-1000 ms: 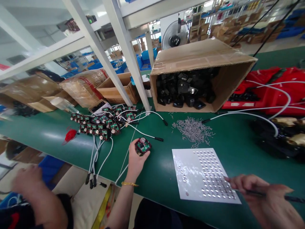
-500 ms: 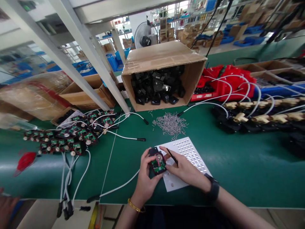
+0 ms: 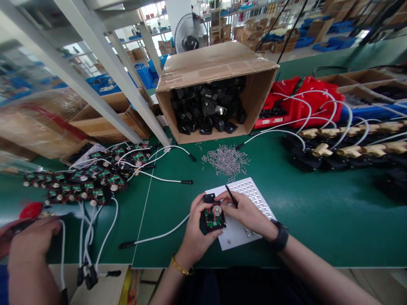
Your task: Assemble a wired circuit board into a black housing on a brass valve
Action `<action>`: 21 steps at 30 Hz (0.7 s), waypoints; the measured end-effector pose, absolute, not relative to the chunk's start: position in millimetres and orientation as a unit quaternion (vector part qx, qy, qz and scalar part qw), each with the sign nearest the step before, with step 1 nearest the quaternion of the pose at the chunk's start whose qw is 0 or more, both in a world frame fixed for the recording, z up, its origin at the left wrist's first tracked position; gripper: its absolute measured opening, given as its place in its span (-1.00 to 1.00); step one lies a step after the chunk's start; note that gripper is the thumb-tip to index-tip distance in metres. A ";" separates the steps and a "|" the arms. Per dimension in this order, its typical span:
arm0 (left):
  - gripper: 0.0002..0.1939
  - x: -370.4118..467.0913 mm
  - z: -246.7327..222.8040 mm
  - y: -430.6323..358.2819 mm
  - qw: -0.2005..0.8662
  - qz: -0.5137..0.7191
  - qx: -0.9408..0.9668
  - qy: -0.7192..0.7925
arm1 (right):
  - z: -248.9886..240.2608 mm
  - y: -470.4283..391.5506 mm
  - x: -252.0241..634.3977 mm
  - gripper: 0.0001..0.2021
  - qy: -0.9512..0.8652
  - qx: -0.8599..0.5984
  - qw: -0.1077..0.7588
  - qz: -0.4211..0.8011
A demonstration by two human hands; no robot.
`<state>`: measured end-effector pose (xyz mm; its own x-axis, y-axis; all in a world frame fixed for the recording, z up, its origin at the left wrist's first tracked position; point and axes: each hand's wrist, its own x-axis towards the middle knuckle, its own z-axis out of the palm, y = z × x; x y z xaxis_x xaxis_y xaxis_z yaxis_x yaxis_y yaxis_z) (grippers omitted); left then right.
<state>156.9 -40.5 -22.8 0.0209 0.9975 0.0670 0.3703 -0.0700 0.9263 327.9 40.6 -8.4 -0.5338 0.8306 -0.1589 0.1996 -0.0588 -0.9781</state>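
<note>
The small black module [image 3: 213,217] with its green circuit board and round silver part sits just above the near edge of the green table [image 3: 318,220], held up over the corner of the white perforated plate [image 3: 251,199]. I judge it light and rigid, but the exposed board looks delicate, so I would take it by the black plastic sides and keep off the components on its face. Its white cable [image 3: 159,238] trails left across the table and will tug a little if the module is swung about.

My left hand [image 3: 194,235] is wrapped around the module from below and the left, fingers closed on its housing. My right hand [image 3: 246,214] rests against the module's right side, fingertips touching near the silver part, with a thin black tool [image 3: 231,195] pinched between its fingers (tweezers or a pen, I cannot tell which).

Beyond the plate lies a scatter of small metal pins [image 3: 226,161], and behind them a cardboard box [image 3: 216,67] tipped on its side, full of black parts. To the left is a heap of similar wired boards [image 3: 89,180]. At the far left another person's hand [image 3: 33,241] grips something dark.
</note>
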 end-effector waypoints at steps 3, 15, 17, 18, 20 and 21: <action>-0.37 156.0 -24.1 -38.0 0.384 0.413 0.607 0.560 | -7.7 45.1 325.7 -0.84 -0.625 -0.407 0.264 0.611; -0.28 152.3 -25.0 -33.7 0.397 0.399 0.619 0.548 | 3.7 67.9 325.9 -0.89 -0.705 -0.383 0.200 0.562; -0.39 151.7 -21.6 -31.8 0.390 0.387 0.630 0.550 | 4.0 69.4 326.8 -0.91 -0.722 -0.369 0.196 0.552; -0.41 151.4 -19.9 -30.8 0.388 0.380 0.632 0.553 | 3.7 69.8 327.4 -0.93 -0.727 -0.362 0.196 0.550; -0.42 151.0 -17.3 -28.9 0.389 0.375 0.630 0.558 | 3.3 69.9 328.8 -0.95 -0.732 -0.355 0.197 0.547; -0.41 150.9 -16.5 -28.2 0.391 0.376 0.628 0.559 | 3.4 69.8 329.5 -0.93 -0.735 -0.355 0.196 0.544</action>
